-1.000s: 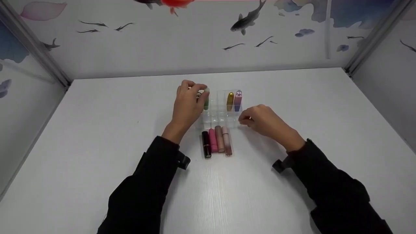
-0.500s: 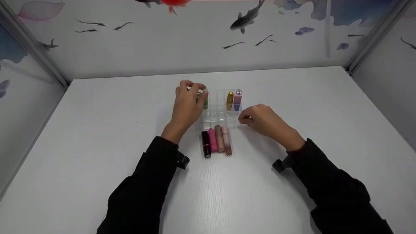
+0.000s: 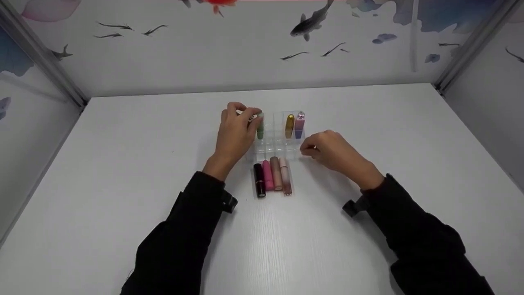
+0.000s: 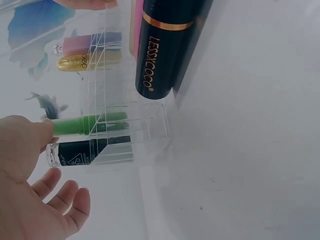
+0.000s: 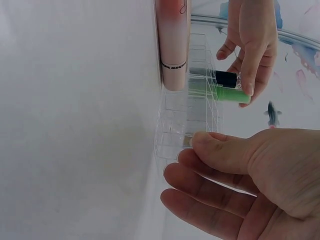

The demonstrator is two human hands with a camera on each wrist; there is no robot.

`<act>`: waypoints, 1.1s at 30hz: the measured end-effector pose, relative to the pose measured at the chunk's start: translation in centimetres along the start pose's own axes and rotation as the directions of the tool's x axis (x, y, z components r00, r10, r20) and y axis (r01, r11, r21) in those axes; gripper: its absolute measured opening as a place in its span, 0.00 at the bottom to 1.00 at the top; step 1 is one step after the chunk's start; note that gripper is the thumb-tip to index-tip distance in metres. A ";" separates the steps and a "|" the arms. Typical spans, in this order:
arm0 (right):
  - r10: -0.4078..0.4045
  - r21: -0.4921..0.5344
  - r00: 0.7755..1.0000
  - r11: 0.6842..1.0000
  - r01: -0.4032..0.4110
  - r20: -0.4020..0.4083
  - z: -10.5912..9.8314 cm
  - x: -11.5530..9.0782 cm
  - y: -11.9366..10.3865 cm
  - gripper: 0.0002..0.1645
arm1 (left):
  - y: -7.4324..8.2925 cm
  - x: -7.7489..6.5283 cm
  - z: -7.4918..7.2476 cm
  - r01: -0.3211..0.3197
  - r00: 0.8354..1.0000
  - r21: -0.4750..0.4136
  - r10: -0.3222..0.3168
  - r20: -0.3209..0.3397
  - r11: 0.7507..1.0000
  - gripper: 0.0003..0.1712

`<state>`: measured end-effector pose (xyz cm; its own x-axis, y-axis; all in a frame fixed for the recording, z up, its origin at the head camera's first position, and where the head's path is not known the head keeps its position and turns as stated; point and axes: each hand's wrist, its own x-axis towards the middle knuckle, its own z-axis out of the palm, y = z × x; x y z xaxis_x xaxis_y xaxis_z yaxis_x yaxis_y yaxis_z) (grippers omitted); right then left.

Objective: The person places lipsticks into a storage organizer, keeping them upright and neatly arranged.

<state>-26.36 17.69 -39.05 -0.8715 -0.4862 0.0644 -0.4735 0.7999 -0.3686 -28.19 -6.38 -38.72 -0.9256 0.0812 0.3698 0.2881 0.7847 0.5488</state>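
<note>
In the head view my left hand (image 3: 234, 133) pinches the top of a green lip tube (image 3: 260, 128) between thumb and forefinger. The tube stands in a back-left slot of a clear lipstick organizer (image 3: 270, 156). Beside it, the left wrist view has a dark tube (image 4: 75, 154) with a clear cap, also in a slot. My right hand (image 3: 333, 151) holds the organizer's front right corner with thumb and forefinger, its other fingers loosely bent in the right wrist view. A gold lipstick (image 3: 290, 125) and a pink-and-purple one (image 3: 300, 123) stand at the back right.
Before the organizer, a row lies on the white table (image 3: 270, 254): a black lipstick (image 3: 259, 180), a pink tube (image 3: 267, 175), a brownish tube (image 3: 276, 174) and a pale pink lip gloss (image 3: 285, 176). White panels printed with fish (image 3: 313, 22) surround the table.
Both hands stay nearly where they were. The green tube shows slightly more below the left fingers; otherwise the head view has only shifted a little.
</note>
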 end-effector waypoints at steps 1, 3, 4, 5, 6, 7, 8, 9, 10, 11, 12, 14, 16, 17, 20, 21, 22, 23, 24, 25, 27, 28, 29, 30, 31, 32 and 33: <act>0.001 0.001 1.000 1.000 -0.001 0.001 0.0 0.0 0.0 0.07 | 0.0 0.0 0.0 0.004 1.000 0.005 -0.004 -0.002 1.000 0.16; 0.003 -0.001 1.000 1.000 -0.003 0.006 -0.1 0.1 -0.1 0.08 | -0.1 0.0 -0.1 0.014 1.000 0.007 -0.014 -0.003 1.000 0.16; 0.006 -0.002 1.000 1.000 -0.006 0.007 0.0 0.2 0.0 0.08 | -0.2 0.0 -0.1 0.019 1.000 0.004 -0.019 -0.001 1.000 0.17; 0.008 -0.003 1.000 1.000 -0.008 0.009 0.0 0.2 -0.1 0.08 | -0.3 -0.1 -0.1 0.026 1.000 0.000 -0.026 0.001 1.000 0.17; 0.010 -0.002 1.000 1.000 -0.010 0.010 0.0 0.2 -0.1 0.08 | -0.4 -0.2 0.0 0.030 1.000 -0.006 -0.030 0.001 1.000 0.17; 0.009 -0.001 1.000 1.000 -0.009 0.012 0.0 0.2 -0.1 0.08 | -0.4 -0.2 0.0 0.033 0.999 -0.011 -0.033 -0.001 0.999 0.17; 0.007 0.000 1.000 1.000 -0.007 0.011 0.1 0.2 -0.2 0.08 | -0.5 -0.3 0.0 0.032 0.999 -0.015 -0.032 -0.006 0.999 0.17; 0.000 0.002 1.000 1.000 0.000 0.007 0.1 0.2 -0.3 0.08 | -0.5 -0.4 -0.1 0.027 1.000 -0.016 -0.027 -0.013 1.000 0.17; -0.007 0.002 1.000 1.000 0.007 0.004 0.1 0.2 -0.3 0.08 | -0.6 -0.5 -0.1 0.020 1.000 -0.010 -0.020 -0.022 1.000 0.17; -0.012 0.003 1.000 1.000 0.012 0.001 0.1 0.2 -0.4 0.08 | -0.5 -0.6 -0.2 0.010 0.999 -0.001 -0.010 -0.033 1.000 0.18; -0.016 0.002 1.000 1.000 0.016 -0.002 0.0 0.2 -0.4 0.08 | -0.5 -0.7 -0.3 -0.001 0.999 0.012 0.001 -0.045 1.000 0.19; -0.017 0.001 1.000 1.000 0.017 -0.008 0.0 0.2 -0.4 0.07 | -0.3 -1.0 -0.5 -0.025 0.997 0.044 0.028 -0.068 0.999 0.23; -0.009 -0.002 1.000 1.000 0.009 -0.007 0.0 0.1 -0.3 0.08 | 0.0 -1.4 -0.8 -0.049 0.995 0.066 0.054 -0.081 0.997 0.27; -0.002 0.000 1.000 1.000 0.002 -0.005 0.0 0.1 -0.3 0.08 | 0.1 -1.7 -1.0 -0.061 0.994 0.068 0.066 -0.086 0.996 0.29; 0.004 -0.003 1.000 1.000 -0.004 0.001 0.0 0.1 -0.1 0.08 | 0.6 -2.7 -1.8 -0.088 0.992 0.051 0.092 -0.085 0.995 0.29; 0.003 -0.003 1.000 1.000 -0.003 0.001 0.1 0.0 -0.1 0.08 | 0.7 -3.1 -2.1 -0.097 0.992 0.043 0.100 -0.075 0.994 0.29; 0.005 -0.004 1.000 1.000 -0.005 0.000 0.1 0.0 -0.1 0.08 | 0.7 -3.4 -2.3 -0.105 0.992 0.042 0.108 -0.062 0.994 0.28; 0.006 -0.009 1.000 1.000 -0.006 -0.003 0.1 0.0 -0.1 0.08 | 0.8 -3.8 -2.5 -0.113 0.992 0.038 0.115 -0.046 0.993 0.27; 0.006 -0.012 1.000 1.000 -0.006 -0.005 0.1 0.0 0.0 0.08 | 0.8 -4.1 -2.7 -0.116 0.993 0.041 0.118 -0.028 0.992 0.25; 0.008 -0.013 1.000 1.000 -0.008 -0.007 0.1 0.0 0.0 0.08 | 0.8 -4.3 -2.9 -0.114 0.993 0.046 0.115 -0.007 0.992 0.23; 0.007 -0.012 1.000 1.000 -0.007 -0.010 0.0 0.0 0.0 0.08 | 0.6 -4.7 -3.0 -0.099 0.995 0.070 0.097 0.029 0.993 0.20; 0.007 -0.012 1.000 1.000 -0.007 -0.011 0.0 -0.1 0.0 0.08 | 0.5 -4.8 -3.1 -0.083 0.996 0.085 0.079 0.045 0.993 0.17; 0.003 -0.010 1.000 1.000 -0.003 -0.011 0.0 -0.1 0.0 0.08 | 0.4 -4.8 -3.1 -0.064 0.996 0.098 0.058 0.061 0.993 0.15; 0.000 -0.006 1.000 1.000 0.000 -0.011 0.0 -0.1 0.0 0.08 | 0.2 -4.9 -3.1 -0.042 0.996 0.112 0.033 0.078 0.993 0.13; -0.001 -0.003 1.000 1.000 0.001 -0.011 0.0 0.0 -0.1 0.08 | 0.1 -4.9 -3.1 -0.024 0.995 0.125 0.012 0.096 0.992 0.12; -0.003 0.001 1.000 1.000 0.003 -0.013 -0.1 0.0 -0.1 0.08 | 0.0 -4.9 -3.1 -0.012 0.993 0.136 -0.004 0.114 0.991 0.11; -0.002 0.003 1.000 1.000 0.002 -0.015 -0.1 0.0 -0.1 0.08 | -0.1 -4.8 -3.0 -0.003 0.991 0.146 -0.016 0.136 0.989 0.11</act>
<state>-26.32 17.61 -38.91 -0.8724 -0.4824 0.0788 -0.4748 0.7980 -0.3712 -23.00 -8.73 -38.30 -0.9549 0.1508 0.2557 0.2525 0.8656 0.4325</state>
